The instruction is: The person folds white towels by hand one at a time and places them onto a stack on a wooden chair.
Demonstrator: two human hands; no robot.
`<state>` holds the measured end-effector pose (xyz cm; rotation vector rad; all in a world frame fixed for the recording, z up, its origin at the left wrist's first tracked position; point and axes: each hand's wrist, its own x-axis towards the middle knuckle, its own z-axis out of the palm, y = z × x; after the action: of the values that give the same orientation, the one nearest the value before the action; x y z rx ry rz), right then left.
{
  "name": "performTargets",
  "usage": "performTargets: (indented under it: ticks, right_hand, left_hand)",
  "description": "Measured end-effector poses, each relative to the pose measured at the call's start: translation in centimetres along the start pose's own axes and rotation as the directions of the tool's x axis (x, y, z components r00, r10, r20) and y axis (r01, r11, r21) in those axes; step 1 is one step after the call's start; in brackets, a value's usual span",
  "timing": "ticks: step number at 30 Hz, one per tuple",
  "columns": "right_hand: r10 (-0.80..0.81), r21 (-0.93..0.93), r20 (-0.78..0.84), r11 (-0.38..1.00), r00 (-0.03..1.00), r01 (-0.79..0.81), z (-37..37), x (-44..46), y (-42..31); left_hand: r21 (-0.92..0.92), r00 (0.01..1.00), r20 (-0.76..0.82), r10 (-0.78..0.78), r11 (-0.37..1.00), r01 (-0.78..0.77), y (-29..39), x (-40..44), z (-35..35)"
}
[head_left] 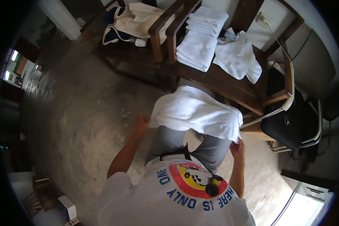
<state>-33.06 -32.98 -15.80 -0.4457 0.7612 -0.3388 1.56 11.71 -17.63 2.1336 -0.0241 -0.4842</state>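
A white towel (197, 111) is spread across in front of my thighs, its surface rumpled and its lower edge hanging unevenly. At its left edge, my left hand (142, 123) is closed on the cloth, slightly blurred. My right hand (237, 147) pinches the towel's lower right corner. On the dark wooden bench just ahead, a stack of folded white towels (201, 39) lies beside a loose, crumpled white towel (240, 56).
The wooden bench (222, 88) has armrests. A cream and navy cloth bag (139, 22) lies on the seat to its left. Black chairs with metal frames (290, 128) stand at the right. A cord (278, 41) runs from the wall socket. Concrete floor (75, 124) extends left.
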Motion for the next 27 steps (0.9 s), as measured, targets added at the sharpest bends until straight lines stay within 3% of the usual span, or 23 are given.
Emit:
performTargets:
  ticks: [1,2,4,6,8,10,11,13,14,16,18,21,27]
  right_hand:
    - [0.014,0.091,-0.022,0.996,1.000,-0.012,-0.3,-0.5,-0.8]
    - [-0.016,0.127,-0.016,0.992,1.000,0.018,1.1,-1.5,-1.8]
    - [-0.111,0.193,0.050,0.976,0.993,0.099,3.7,-3.8,-4.4]
    - [-0.310,0.183,0.080,0.939,0.947,0.292,8.9,-6.4,-7.4]
    - [-0.557,0.127,0.251,0.830,0.791,0.544,10.9,-8.3,-10.4]
    - [-0.638,0.206,0.242,0.770,0.730,0.604,13.2,-11.3,-13.7]
    - [-0.708,0.164,0.170,0.706,0.685,0.689,13.4,-12.3,-14.5]
    - [-0.701,0.195,0.209,0.713,0.681,0.674,14.6,-14.3,-15.0]
    - [-0.688,0.224,0.233,0.726,0.687,0.651,13.6,-14.2,-14.9]
    - [-0.661,0.269,0.283,0.750,0.695,0.604,10.9,-14.3,-15.1]
    - [-0.680,0.266,0.213,0.731,0.701,0.628,11.1,-15.4,-14.1]
    - [-0.695,0.257,0.122,0.712,0.709,0.653,11.2,-17.0,-13.1]
    - [-0.697,0.144,0.074,0.715,0.713,0.684,7.5,-16.8,-14.0]
  left_hand:
    - [-0.001,0.952,0.206,-0.228,0.972,0.233,-0.1,-1.2,-0.3]
    - [0.043,0.811,0.400,-0.427,0.893,0.449,3.0,-3.7,-0.7]
    - [-0.093,0.694,0.586,-0.418,0.817,0.569,4.1,-5.9,0.5]
    - [-0.342,0.740,0.605,-0.293,0.744,0.574,3.3,-4.7,3.6]
    - [-0.564,0.801,0.586,-0.122,0.649,0.511,5.0,-3.7,5.0]
    - [-0.750,0.857,0.509,0.082,0.530,0.395,9.2,-3.1,4.2]
    - [-0.771,0.873,0.488,0.023,0.480,0.418,9.6,-2.4,4.1]
    - [-0.811,0.889,0.447,-0.104,0.372,0.451,9.4,-0.9,3.9]
    - [-0.843,0.863,0.484,-0.141,0.191,0.504,9.2,-0.3,3.8]
    - [-0.887,0.891,0.435,-0.127,0.107,0.449,7.4,1.5,4.6]
    - [-0.911,0.898,0.410,-0.162,-0.014,0.413,7.5,2.0,4.4]
    - [-0.928,0.935,0.349,-0.063,0.115,0.354,5.6,3.8,5.5]
    - [-0.905,0.904,0.409,-0.121,0.069,0.419,9.3,1.8,2.7]
